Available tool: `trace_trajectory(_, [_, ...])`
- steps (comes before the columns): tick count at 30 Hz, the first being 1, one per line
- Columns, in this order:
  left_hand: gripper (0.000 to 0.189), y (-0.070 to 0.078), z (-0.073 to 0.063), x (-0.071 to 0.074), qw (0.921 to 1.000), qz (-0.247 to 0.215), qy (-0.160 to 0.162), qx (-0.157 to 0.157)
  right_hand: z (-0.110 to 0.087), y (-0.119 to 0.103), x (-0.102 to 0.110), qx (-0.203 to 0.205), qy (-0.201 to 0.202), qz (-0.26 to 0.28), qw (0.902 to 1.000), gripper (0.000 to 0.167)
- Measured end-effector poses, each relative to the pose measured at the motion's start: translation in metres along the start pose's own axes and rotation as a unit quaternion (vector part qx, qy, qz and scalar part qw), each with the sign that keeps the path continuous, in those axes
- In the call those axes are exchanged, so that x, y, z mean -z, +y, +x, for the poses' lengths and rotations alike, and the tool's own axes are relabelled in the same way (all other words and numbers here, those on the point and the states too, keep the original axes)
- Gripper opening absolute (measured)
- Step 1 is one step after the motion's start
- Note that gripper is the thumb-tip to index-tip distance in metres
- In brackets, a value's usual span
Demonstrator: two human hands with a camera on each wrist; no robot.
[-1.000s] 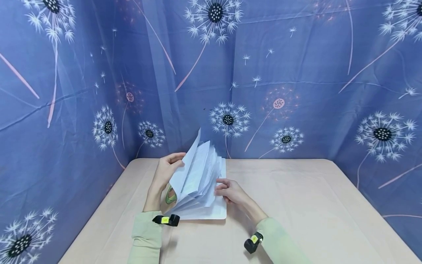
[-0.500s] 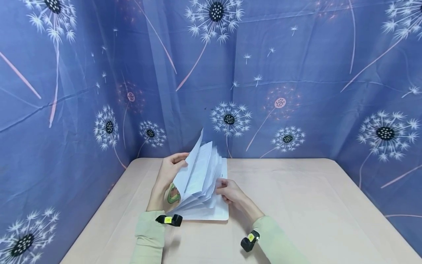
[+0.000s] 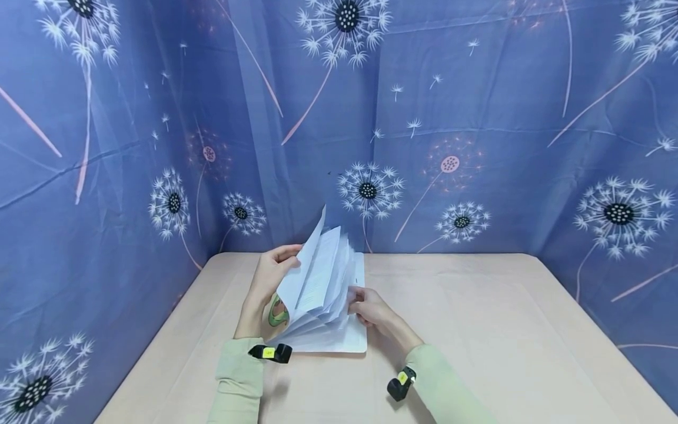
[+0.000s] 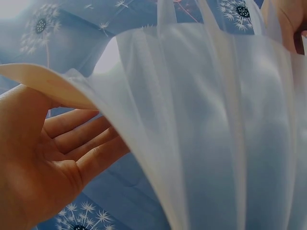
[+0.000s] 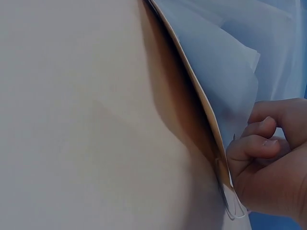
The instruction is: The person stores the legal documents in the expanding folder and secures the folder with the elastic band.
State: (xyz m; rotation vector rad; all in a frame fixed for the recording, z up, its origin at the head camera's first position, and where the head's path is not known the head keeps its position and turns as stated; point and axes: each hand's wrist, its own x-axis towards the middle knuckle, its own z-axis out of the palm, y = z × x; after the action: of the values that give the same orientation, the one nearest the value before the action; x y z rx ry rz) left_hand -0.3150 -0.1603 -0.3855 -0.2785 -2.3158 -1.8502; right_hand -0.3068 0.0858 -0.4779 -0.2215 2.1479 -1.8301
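A folder (image 3: 349, 340) with clear plastic sleeves (image 3: 321, 277) stands partly opened on the table, its leaves fanned out. My left hand (image 3: 270, 274) holds the raised front cover (image 3: 299, 274) at its outer edge; in the left wrist view the fingers (image 4: 91, 139) lie behind that cover. A green and brown picture (image 3: 278, 312) shows on the cover's outside. At the folder's right side my right hand (image 3: 373, 307) pinches the edge of the fanned sleeves, fingertips partly hidden by them. The right wrist view shows curled fingers (image 5: 256, 146) beside the sleeves, above the back cover (image 5: 206, 108).
The folder rests on a pale table (image 3: 477, 330). Blue cloth (image 3: 477, 88) with a dandelion print hangs behind and at both sides. Black bands with cameras (image 3: 271, 353) sit on both sleeved wrists. A thin pale loop (image 5: 236, 211) hangs at the folder's corner.
My right fingertips have slipped a little further in among the sleeves. The cover and left hand appear slightly further right than a second ago; the last half second shows almost no movement.
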Motion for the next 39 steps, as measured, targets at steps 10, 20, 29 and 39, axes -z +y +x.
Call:
trace_trajectory(10, [0.035, -0.002, 0.001, 0.0, 1.0, 0.0, -0.007, -0.004, 0.002, 0.001, 0.001, -0.015, 0.0, 0.016, 0.9998, 0.073])
trace_trajectory(20, [0.033, -0.004, 0.001, 0.002, 1.0, 0.003, -0.007, 0.001, 0.002, 0.005, 0.0, -0.032, 0.022, 0.01, 0.9992, 0.069])
trace_trajectory(29, [0.035, -0.006, 0.001, -0.002, 0.9998, -0.006, -0.016, 0.005, 0.006, 0.011, 0.002, -0.043, 0.025, -0.009, 0.9987, 0.069])
trace_trajectory(39, [0.037, -0.007, 0.003, -0.008, 0.9994, 0.012, -0.03, -0.008, -0.007, 0.003, 0.023, 0.008, 0.032, -0.071, 0.9969, 0.048])
